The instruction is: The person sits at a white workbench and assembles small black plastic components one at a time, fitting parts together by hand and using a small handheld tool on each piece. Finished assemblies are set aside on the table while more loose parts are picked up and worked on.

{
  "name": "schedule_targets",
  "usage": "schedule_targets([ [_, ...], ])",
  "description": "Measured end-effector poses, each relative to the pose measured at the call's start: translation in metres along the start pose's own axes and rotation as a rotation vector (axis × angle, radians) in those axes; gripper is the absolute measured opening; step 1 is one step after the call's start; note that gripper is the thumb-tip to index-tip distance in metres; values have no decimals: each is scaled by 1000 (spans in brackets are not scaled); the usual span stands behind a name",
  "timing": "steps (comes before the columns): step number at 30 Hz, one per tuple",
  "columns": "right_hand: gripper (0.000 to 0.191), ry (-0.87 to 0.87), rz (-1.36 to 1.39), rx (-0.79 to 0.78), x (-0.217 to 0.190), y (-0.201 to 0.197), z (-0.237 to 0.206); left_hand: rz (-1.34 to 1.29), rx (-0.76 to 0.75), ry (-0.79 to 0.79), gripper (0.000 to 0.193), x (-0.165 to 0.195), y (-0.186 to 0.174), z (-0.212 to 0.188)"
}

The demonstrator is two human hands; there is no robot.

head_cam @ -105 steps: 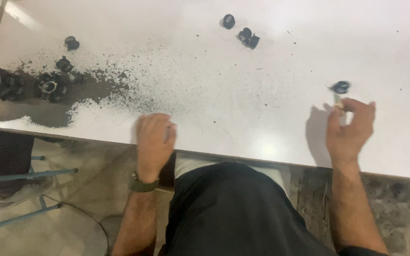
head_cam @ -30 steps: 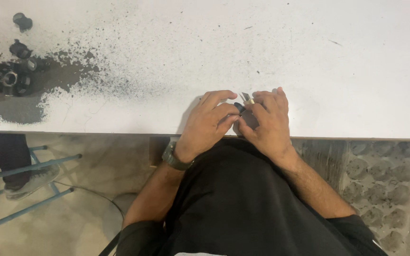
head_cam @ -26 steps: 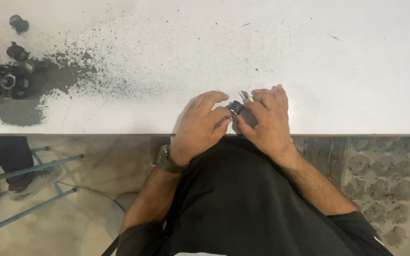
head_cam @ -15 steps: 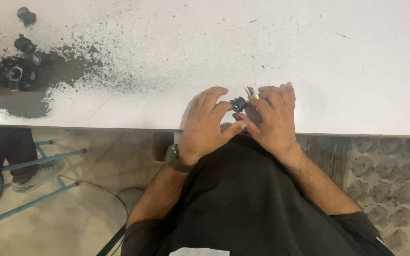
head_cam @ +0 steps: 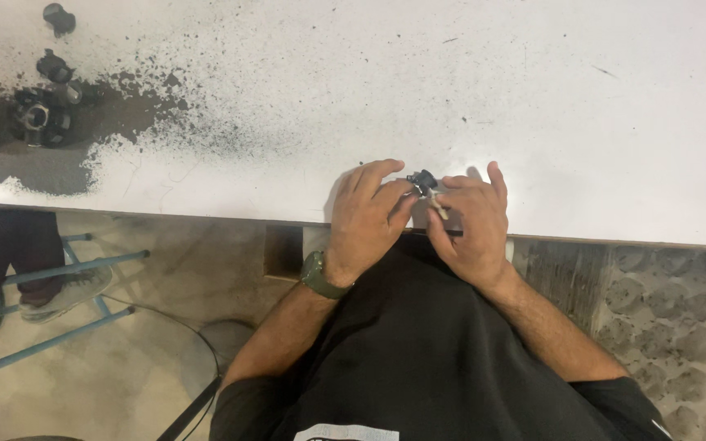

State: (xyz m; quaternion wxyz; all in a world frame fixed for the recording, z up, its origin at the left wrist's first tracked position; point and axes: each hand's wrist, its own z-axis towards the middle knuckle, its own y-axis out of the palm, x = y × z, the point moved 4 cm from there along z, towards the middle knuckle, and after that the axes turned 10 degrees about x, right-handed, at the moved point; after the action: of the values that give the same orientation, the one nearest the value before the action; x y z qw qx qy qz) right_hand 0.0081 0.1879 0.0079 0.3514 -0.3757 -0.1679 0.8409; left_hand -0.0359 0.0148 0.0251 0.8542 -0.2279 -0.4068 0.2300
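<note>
Both my hands meet at the near edge of the white table (head_cam: 467,73). My left hand (head_cam: 365,216), with a green watch on its wrist, pinches a small black part (head_cam: 423,180) with thumb and forefinger. My right hand (head_cam: 471,224) holds the same part from the other side, along with a thin light-coloured stick-like piece (head_cam: 438,206) between its fingers. The part sits just above the table surface, between the two sets of fingertips.
Several more black parts (head_cam: 38,114) lie at the far left amid a dark, worn patch of specks on the table. Below the edge at left are a blue metal stool frame (head_cam: 59,278), another person's shoe (head_cam: 63,294) and a cable on the floor.
3.5 s ago my hands lay apart, the right one beside a black part. They have since come together at the table edge, both holding that part; the last second shows small finger shifts.
</note>
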Motion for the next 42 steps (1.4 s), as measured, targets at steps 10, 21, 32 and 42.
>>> schedule_targets([
  [10, 32, -15, -25, 14, -4, 1, 6, -34, 26, -1, 20, 1, -1, 1],
  [21, 29, 7, 48, 8, -2, 3, 10, 24, -6, 179, 12, 8, 1, 1],
  [32, 29, 21, 57, 3, -1, 4, 9, 25, 10, 40, 14, 1, 3, 2],
  [42, 36, -95, 95, -37, -2, 2, -2, 15, -24, 1, 12, -5, 5, 0],
])
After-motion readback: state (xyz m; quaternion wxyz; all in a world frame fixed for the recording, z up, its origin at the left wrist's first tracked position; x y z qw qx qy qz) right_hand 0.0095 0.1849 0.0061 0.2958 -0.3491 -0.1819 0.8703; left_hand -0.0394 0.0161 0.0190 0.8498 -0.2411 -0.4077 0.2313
